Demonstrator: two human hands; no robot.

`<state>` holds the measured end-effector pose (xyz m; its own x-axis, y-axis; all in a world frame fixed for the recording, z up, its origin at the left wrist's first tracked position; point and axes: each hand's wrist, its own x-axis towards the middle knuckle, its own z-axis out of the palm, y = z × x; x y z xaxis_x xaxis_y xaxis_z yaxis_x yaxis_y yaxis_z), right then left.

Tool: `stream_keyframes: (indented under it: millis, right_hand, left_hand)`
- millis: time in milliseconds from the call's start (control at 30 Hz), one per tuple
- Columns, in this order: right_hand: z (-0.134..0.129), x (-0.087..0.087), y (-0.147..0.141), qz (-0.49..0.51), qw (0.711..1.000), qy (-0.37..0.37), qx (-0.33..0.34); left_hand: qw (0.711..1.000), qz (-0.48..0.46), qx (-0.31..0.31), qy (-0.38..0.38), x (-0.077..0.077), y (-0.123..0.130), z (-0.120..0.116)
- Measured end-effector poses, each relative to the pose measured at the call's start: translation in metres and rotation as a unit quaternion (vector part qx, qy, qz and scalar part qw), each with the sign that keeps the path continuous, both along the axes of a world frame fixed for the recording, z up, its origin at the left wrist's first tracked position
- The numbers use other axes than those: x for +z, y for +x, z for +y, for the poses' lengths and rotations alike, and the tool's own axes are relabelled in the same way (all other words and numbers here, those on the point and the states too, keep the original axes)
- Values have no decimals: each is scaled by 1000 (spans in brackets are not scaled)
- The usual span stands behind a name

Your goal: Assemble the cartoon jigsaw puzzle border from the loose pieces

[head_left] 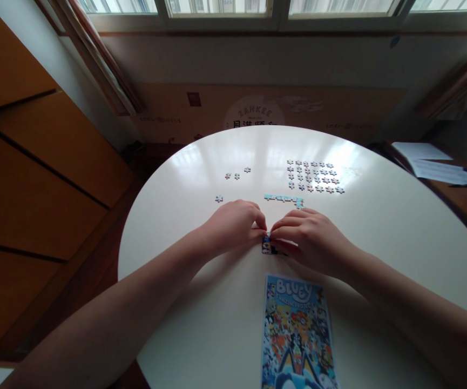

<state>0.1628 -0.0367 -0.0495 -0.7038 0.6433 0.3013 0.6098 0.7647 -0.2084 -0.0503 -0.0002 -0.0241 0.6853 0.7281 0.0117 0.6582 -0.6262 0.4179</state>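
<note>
My left hand [239,222] is closed in a pinch, its fingertips at the upper left corner of a small joined patch of jigsaw pieces [266,248]. From the other side my right hand [308,237] bends over the same patch and covers most of it. A jigsaw piece [269,235] shows between the fingertips of both hands, at the patch's top edge. Just beyond the hands lies a joined light-blue strip of pieces [284,199], with a bit hanging down at its right end. Nearer to me is a colourful "Bluey" picture sheet [298,332], flat on the table.
Rows of loose jigsaw pieces [310,173] lie at the back right of the round white table [184,216]. A few single pieces [237,176] are scattered at the back left, one [219,199] nearer. Papers [439,167] and pens rest on a brown surface beyond the right edge.
</note>
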Motion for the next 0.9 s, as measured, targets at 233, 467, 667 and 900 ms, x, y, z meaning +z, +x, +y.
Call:
stream_keyframes:
  millis: [233, 467, 667, 900]
  right_hand:
    - [0, 2, -1, -9, 1000, 3, 2]
    - [0, 4, -2, -23, 1000, 11, 2]
    - [-2, 5, -3, -31, 999, 19, 1]
    - [-2, 7, -4, -43, 999, 14, -4]
  left_hand:
    - [1000, -16, 13, -20, -1, 1, 1]
    - [999, -9, 27, -24, 0, 3, 0]
    - [999, -1, 31, -24, 1, 3, -1]
    - [999, -4, 35, -29, 0, 2, 0]
